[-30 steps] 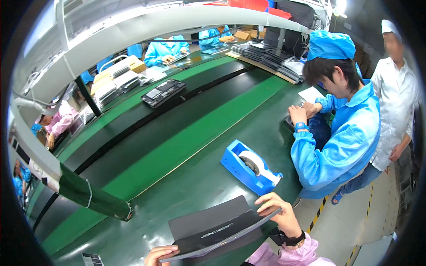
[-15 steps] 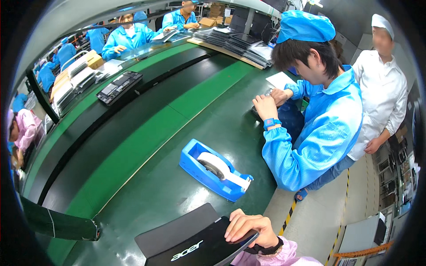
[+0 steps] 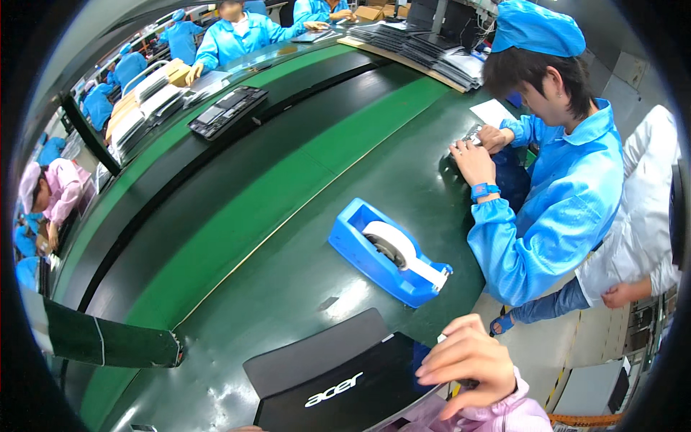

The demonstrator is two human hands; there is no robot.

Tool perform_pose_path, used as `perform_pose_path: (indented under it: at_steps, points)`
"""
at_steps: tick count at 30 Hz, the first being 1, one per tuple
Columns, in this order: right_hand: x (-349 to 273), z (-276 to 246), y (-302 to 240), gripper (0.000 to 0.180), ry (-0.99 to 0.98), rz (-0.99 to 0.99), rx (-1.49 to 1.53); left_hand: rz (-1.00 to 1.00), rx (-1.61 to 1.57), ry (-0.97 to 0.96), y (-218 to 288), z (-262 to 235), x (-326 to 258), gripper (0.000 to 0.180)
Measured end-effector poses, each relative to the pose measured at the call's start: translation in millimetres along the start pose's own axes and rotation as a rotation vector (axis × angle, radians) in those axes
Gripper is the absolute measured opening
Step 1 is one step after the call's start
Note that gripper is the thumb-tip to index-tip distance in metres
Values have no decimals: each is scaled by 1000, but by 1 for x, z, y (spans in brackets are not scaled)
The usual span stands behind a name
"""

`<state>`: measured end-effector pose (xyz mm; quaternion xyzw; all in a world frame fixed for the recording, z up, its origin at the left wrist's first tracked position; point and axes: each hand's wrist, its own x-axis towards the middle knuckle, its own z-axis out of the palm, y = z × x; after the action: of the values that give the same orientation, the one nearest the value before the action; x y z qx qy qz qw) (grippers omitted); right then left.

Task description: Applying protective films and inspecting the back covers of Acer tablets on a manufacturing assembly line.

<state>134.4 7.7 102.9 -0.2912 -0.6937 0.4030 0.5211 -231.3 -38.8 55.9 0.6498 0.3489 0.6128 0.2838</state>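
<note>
A glossy black laptop panel [image 3: 360, 396] with white lettering lies at the lower edge, in front of me. Along its far side extends a matte dark grey panel [image 3: 317, 353]. Over the right end of the black panel is my right hand [image 3: 471, 363], its fingers bent but apart and the thumb standing off; I see nothing held in it. A tiny white bit shows by its fingertips, too small to name. Of my left hand [image 3: 248, 429] only a sliver of skin appears at the bottom edge, so its fingers are hidden. Beyond the panels sits a blue tape dispenser [image 3: 353, 234] with a white roll.
A person in blue [image 3: 554, 194] works with both hands on a small dark part [image 3: 461, 147] at the right. An opened laptop base [image 3: 227, 113] lies on the conveyor [image 3: 288, 155]. A dark post [image 3: 108, 335] juts in at left; stacked panels [image 3: 417, 50] stand at the back.
My right hand has let go of the panel's right corner, its fingers spreading. The view has shifted, so the scene sits further right. The person in white has bent or moved lower.
</note>
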Motion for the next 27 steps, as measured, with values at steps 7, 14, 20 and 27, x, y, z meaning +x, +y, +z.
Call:
perform_pose_path:
  at_steps: [7,14,20,27]
  points:
    - [23,21,-5,34,-73,-27,-128,-93,21,53,9,8,12,54]
    - [57,43,-7,28,-156,-50,-249,-160,20,95,14,7,14,53]
    - [75,52,-11,23,-221,-67,-364,-108,-8,65,11,6,16,53]
    - [79,53,-23,18,-279,-89,-523,-121,-3,63,12,8,16,53]
